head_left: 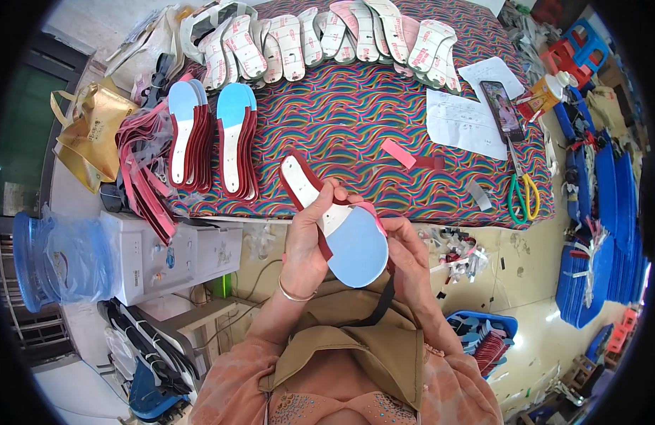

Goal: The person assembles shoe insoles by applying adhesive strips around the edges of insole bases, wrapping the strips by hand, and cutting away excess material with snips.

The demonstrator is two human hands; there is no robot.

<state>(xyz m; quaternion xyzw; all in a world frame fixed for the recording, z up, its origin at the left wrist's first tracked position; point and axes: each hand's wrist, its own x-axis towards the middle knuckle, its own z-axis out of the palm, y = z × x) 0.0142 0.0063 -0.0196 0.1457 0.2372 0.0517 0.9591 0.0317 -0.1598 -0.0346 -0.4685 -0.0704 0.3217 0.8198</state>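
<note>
My left hand [307,237] and my right hand [405,244] both hold one shoe insole [341,227] in front of my chest. The insole has a white heel part, a light blue forepart and a dark red edge. My left thumb presses on its middle; my right fingers grip a pink and red strip at its right edge. A bangle sits on my left wrist. Just beyond lies the table under a multicoloured wavy cloth [363,120].
Two stacks of blue, white and red insoles [212,138] lie at the table's left. Rows of white insoles [327,39] fill the far edge. Paper sheets [463,120], a phone [502,110] and green-yellow scissors [523,198] lie right. A white water dispenser [157,255] stands left.
</note>
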